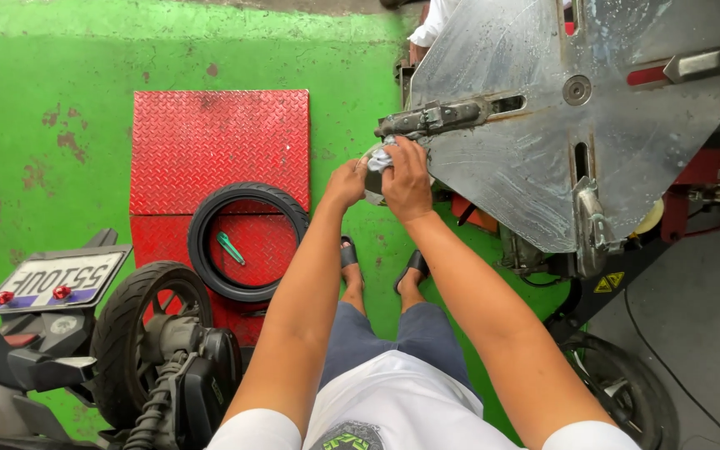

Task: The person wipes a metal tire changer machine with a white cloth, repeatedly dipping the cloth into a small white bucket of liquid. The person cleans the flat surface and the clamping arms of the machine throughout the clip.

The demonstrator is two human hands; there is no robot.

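At the edge of the steel turntable [543, 167], beside its clamp [439, 117], both hands grip a grey rag [379, 158]. Right hand [407, 182] curls its fingers over it; left hand [346, 183] pinches from below. On the red plate [210, 142] lies a tyre [247, 242].

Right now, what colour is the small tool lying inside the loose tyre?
Green, seen in the head view: the tool lies inside the tyre.

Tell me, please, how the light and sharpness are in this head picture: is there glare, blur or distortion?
Head view: even daylight, soft shadows; mild glare on the metal turntable plate; wide-angle bending stretches the forearms; the left hand, the right hand and the loose tyre are sharp, no motion blur.
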